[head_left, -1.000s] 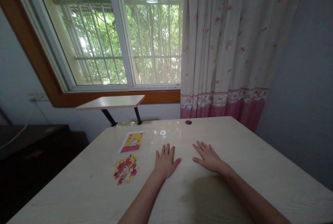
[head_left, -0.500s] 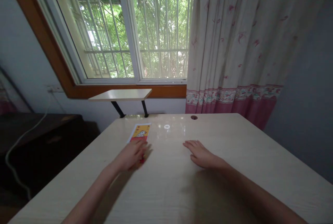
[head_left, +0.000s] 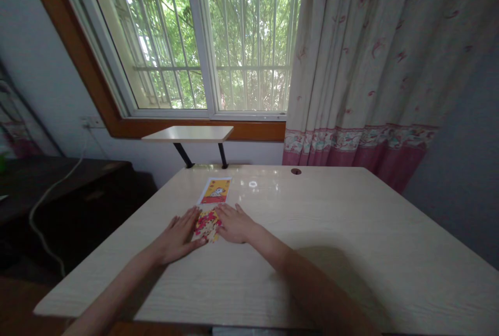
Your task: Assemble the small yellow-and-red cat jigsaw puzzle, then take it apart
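A small heap of red, yellow and cream jigsaw puzzle pieces (head_left: 207,224) lies on the pale table (head_left: 296,284). Against its left side rests my left hand (head_left: 180,236), fingers stretched out and thumb along the near edge. My right hand (head_left: 234,222) lies flat at the heap's right side, fingertips touching the pieces. Neither hand grips anything. Just beyond the pieces is a picture card (head_left: 216,191) with a white animal on yellow and red.
A small raised shelf (head_left: 191,133) on black legs stands at the table's back left. Near the back edge is a round cable hole (head_left: 296,171). A curtain (head_left: 351,138) hangs at the right behind the table; a dark cabinet (head_left: 97,169) is at the left.
My right hand has moved left across the table to the pieces. My left hand has shifted to their left side, uncovering the heap and the picture card. The view has tilted down slightly.
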{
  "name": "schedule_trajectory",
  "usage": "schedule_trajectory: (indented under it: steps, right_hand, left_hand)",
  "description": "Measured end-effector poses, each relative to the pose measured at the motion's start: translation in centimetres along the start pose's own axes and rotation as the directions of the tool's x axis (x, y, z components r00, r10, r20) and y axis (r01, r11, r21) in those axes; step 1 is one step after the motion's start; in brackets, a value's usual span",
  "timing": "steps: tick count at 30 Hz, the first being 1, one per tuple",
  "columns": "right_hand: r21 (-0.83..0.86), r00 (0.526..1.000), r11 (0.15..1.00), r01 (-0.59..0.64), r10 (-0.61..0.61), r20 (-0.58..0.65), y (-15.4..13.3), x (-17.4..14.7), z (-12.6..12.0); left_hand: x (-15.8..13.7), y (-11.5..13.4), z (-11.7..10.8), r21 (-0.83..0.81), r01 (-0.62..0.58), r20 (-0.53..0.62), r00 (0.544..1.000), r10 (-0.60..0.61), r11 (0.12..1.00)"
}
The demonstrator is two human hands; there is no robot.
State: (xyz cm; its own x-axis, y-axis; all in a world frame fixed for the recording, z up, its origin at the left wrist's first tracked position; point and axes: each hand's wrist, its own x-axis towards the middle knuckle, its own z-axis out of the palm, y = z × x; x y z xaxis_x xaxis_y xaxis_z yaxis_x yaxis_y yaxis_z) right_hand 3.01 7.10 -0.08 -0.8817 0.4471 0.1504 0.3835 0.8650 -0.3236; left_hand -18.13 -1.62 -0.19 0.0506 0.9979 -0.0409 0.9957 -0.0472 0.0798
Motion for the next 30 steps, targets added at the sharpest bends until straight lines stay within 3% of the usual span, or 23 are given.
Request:
schedule_trajectory:
  steps: [9, 20, 30]
  right_hand:
    - [-0.019, 0.999, 0.999, 0.036, -0.036, 0.017, -0.2, 1.6, 0.8]
    - [-0.075, 0.998, 0.996, 0.049, -0.052, -0.038, 0.7, -0.6, 0.5]
    - [-0.092, 1.0, 0.995, 0.022, -0.021, 0.004, 2.4, -4.7, -1.1]
  left_hand:
    - [0.6, 0.6, 0.9, 0.003, -0.074, -0.017, 0.997, 0.074, 0.997]
    - [1.1, 2.4, 2.3, -0.006, -0.138, -0.064, 0.988, 0.138, 0.99]
    - [1.7, 7.6, 2.2, -0.046, -0.213, -0.041, 0.977, 0.211, 0.976]
